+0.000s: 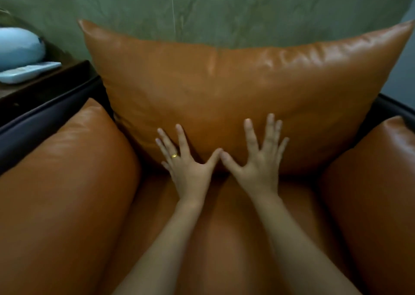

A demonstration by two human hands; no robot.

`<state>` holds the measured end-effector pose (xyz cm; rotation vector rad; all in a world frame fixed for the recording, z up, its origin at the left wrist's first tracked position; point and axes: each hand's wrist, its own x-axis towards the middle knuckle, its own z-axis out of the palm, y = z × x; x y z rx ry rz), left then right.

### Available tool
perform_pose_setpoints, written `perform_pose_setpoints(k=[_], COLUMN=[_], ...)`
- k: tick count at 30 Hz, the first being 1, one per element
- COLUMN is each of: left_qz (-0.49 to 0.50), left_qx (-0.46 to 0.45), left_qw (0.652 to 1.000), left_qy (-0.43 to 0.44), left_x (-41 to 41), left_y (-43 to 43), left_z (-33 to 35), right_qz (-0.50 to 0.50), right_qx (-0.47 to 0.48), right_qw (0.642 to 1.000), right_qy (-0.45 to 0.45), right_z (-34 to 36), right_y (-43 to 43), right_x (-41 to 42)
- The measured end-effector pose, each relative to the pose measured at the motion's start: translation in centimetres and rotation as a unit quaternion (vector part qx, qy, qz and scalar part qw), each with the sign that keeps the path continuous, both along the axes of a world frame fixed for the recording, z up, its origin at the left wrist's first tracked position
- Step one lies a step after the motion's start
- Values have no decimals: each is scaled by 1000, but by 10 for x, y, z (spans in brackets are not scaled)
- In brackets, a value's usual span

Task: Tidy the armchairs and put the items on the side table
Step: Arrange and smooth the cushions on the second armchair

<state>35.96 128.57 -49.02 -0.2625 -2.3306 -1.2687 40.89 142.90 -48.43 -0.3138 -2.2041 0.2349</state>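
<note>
Presently, in the head view, the orange back cushion (224, 85) is being kept upright at the rear edge of the armchair (67, 182) seat. It is being pressed low in its middle by the left hand (187, 166) and the right hand (258, 164), both flat with fingers straight and spread, nothing being grasped, thumb tips touching. A white remote (28, 72) and a pale blue rounded object (20, 47) are being carried by the dark side table (49, 85), just beside the armchair's left edge.
</note>
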Motion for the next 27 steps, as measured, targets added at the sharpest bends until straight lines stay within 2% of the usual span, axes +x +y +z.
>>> perform_pose_setpoints(k=[3,7,11,14,17,21,24,27], left_qz=[-7,2,35,62,63,12,-44,-76], left_qx=[-16,-70,-88,-101,-115,-135,-175,-239], left_qw=[1000,993,984,981,982,986,982,968], left_qy=[20,92,148,157,138,100,59,1], left_x=[-8,-40,-65,-78,-76,-55,-29,-1], left_y=[-1,-16,-3,5,3,-16,-44,-73], left_z=[-15,-37,-41,-41,-45,-41,-43,-50], right_qz=[-6,-22,-30,-41,-39,-5,14,11], right_qx=[63,170,215,227,211,114,30,-34], right_qw=[998,981,960,950,962,991,999,984], right_qy=[13,96,174,208,170,70,-42,-175], right_z=[-15,-37,-45,-46,-48,-41,-47,-58], right_y=[17,57,74,81,76,56,28,1], right_x=[-16,-36,-70,-88,-81,-42,-1,38])
